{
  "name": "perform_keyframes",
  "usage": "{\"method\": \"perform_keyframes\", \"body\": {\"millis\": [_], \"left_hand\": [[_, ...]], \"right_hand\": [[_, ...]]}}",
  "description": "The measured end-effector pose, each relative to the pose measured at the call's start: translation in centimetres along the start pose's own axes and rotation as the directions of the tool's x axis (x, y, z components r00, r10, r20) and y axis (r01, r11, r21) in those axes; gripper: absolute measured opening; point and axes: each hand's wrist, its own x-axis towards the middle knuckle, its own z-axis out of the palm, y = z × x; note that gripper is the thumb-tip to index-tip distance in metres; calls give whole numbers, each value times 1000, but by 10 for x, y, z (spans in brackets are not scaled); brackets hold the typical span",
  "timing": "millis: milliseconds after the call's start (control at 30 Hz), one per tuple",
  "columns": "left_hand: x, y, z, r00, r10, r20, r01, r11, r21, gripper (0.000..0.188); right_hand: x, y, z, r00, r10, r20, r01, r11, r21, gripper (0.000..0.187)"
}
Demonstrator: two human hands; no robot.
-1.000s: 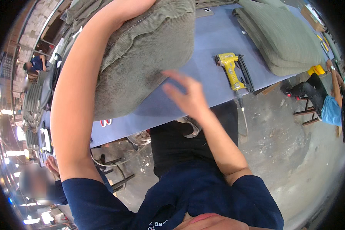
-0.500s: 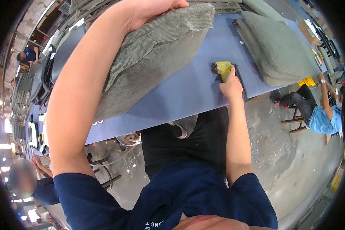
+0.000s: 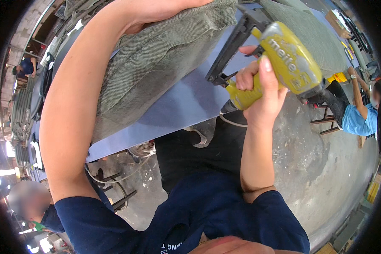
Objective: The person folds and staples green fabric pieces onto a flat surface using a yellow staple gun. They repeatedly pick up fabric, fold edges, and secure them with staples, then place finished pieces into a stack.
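My right hand (image 3: 262,86) is wrapped round the handle of a yellow air staple gun (image 3: 292,59), raised above the table's front edge. Its black nose and magazine point up and left, towards a grey-green fabric cushion (image 3: 156,72). That cushion stands tilted up on the blue-grey table (image 3: 165,114), a ribbed fabric edge along its upper side. My left hand (image 3: 161,10) grips the cushion's top edge from the far side; most of its fingers are hidden or cut off by the picture's upper edge. A pale air hose (image 3: 233,122) hangs from the gun's handle.
More grey-green cushions (image 3: 321,46) lie stacked at the right of the table. A co-worker in a light blue shirt (image 3: 360,120) sits on the right; another person in dark clothing (image 3: 53,218) is at lower left. A stool (image 3: 118,190) stands under the table's left side.
My right hand has lifted the staple gun off the table, bringing it up and close to the cushion. The cushion and my left arm have shifted slightly left.
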Motion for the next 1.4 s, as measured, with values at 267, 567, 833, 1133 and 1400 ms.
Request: {"method": "perform_keyframes", "body": {"millis": [267, 567, 833, 1133, 1400], "left_hand": [[-16, -1, 9, 968, 252, -18, -239, 937, 255, 71], [8, -3, 7, 989, -134, -64, 109, 945, -308, 56], [14, -16, -2, 999, -41, -4, 39, 976, -215, 66], [-5, 3, 8, 992, 127, 24, -125, 988, -89, 67], [-3, 0, -2, 986, 155, 57, -154, 988, -19, 68]], "right_hand": [[-2, 44, -1, 998, -4, 56, 17, 972, -235, 29], [7, 52, -1, 998, -19, 52, 31, 970, -241, 29], [8, 52, 0, 993, -44, 113, 76, 951, -298, 22], [12, 56, 0, 982, -130, 135, 165, 940, -300, 16], [17, 50, 6, 989, -57, 139, 103, 931, -350, 26]]}}
